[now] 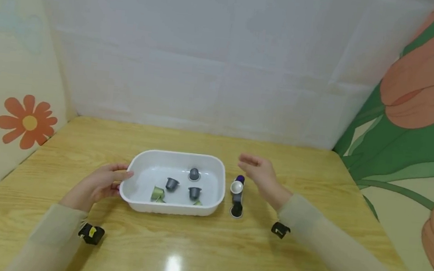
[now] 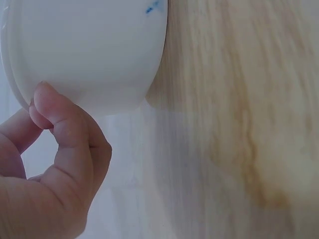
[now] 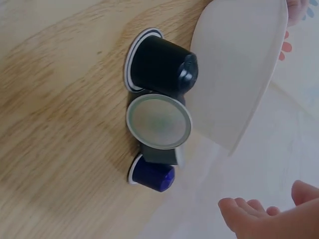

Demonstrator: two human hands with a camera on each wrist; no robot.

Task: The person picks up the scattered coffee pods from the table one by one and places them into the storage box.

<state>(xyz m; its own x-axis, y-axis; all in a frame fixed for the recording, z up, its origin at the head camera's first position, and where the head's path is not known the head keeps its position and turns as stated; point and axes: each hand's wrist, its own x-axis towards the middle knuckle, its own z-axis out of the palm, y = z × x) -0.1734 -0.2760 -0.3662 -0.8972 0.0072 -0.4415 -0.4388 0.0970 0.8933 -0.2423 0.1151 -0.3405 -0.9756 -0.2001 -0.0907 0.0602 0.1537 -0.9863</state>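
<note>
Left grip (image 1: 96,184): at left of centre in the head frame, it is pinching the tub's left rim, thumb over the edge, fingers outside; a light, level pinch would likely serve best, since tilting could set the contents rolling.
White tub (image 1: 177,209): is sitting on the table just below the frame's middle.
Green capsule (image 1: 157,193): is lying in the tub's lower left; more green is showing low by the near wall, partly hidden.
Dark grey capsules (image 1: 172,184): three are lying inside, from the tub's middle toward its right.
Loose row: just right of the tub, a purple capsule (image 1: 240,178), a pale-lidded one (image 1: 237,187) and a black one (image 1: 236,209) are clustering; overlap is hiding the exact count. Taking one by its sides would probably disturb its neighbours least.
Right grip (image 1: 263,178): right of centre, it is hovering beside the row, fingers extended, thumb apart, holding nothing.
Table (image 1: 130,241): yellowish wood grain is filling the lower frame, a bright reflection gleaming at bottom centre.
Room: an orange flower (image 1: 29,123) is decorating the left wall, a creased white sheet (image 1: 208,64) is hanging behind, and large tulips (image 1: 424,86) are covering the right.
</note>
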